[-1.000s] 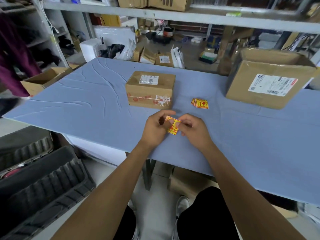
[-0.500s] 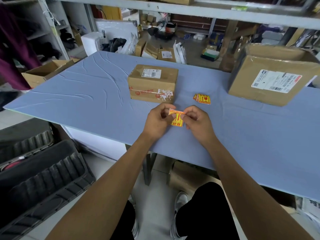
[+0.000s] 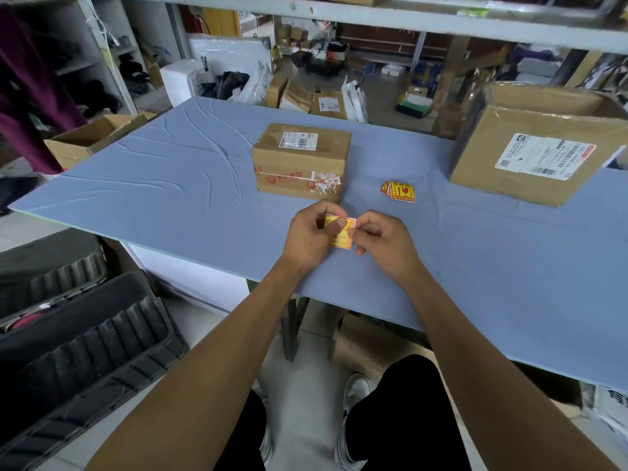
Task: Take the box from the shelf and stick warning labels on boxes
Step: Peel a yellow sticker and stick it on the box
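A small taped cardboard box with a white shipping label stands mid-table. Just in front of it, both hands hold one yellow and red warning label above the blue table. My left hand pinches the label's left side with the thumb across its face. My right hand pinches its right edge. A small stack of the same warning labels lies on the table to the right of the box. A larger cardboard box with a shipping label sits at the far right.
A grey shelf beam runs overhead. An open carton stands off the table's left end. Black ribbed plastic bins lie on the floor at lower left. More parcels and clutter sit behind the table.
My hands have kept hold of the label and turned it slightly; the left thumb now lies over its face. The view has shifted a little.
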